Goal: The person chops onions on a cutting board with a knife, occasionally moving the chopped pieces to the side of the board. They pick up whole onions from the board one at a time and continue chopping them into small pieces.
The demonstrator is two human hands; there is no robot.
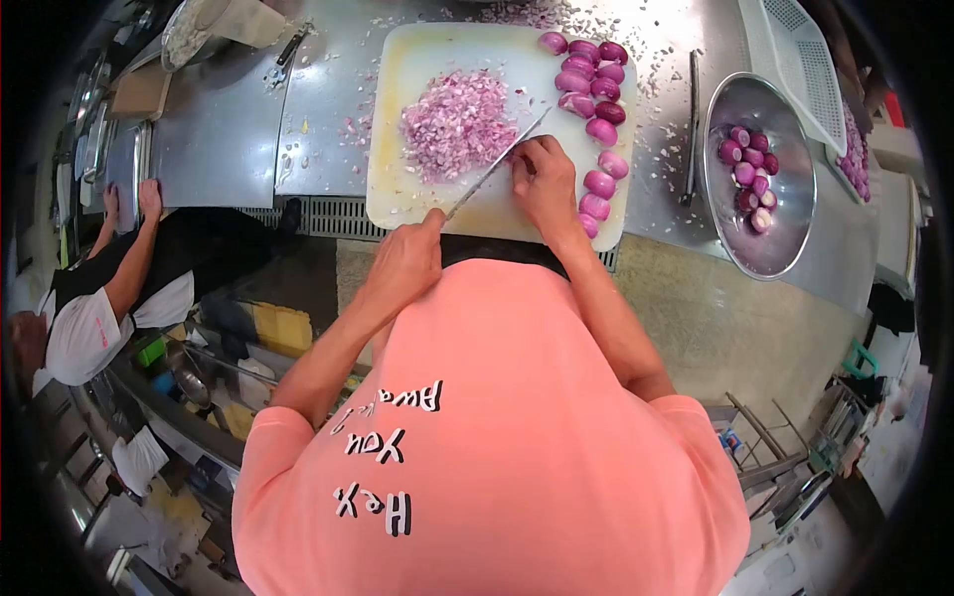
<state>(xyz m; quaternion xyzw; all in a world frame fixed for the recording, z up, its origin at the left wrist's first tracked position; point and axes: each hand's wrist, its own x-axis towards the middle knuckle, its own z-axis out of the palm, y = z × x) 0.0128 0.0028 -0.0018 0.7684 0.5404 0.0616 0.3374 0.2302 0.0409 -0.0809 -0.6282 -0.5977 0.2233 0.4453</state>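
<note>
My left hand (405, 260) is closed around the handle of a kitchen knife (479, 183). Its blade slants up and to the right across a white cutting board (397, 204). Close to the front part of the blade is my right hand (546, 187), its fingers curled together; whether they hold a piece is hidden. A heap of chopped red onion (457, 121) lies just beyond the blade, left of my right hand. Small peeled red onions (600, 129) line the board's right side, several of them in a column.
Right of the board lie a long dark rod (692, 129) and a steel bowl (730, 228) with more onions. A white perforated basket (795, 60) stands behind it. At left, a co-worker's hands (149, 199) touch a metal tray (124, 159). Onion scraps litter the steel counter (328, 70).
</note>
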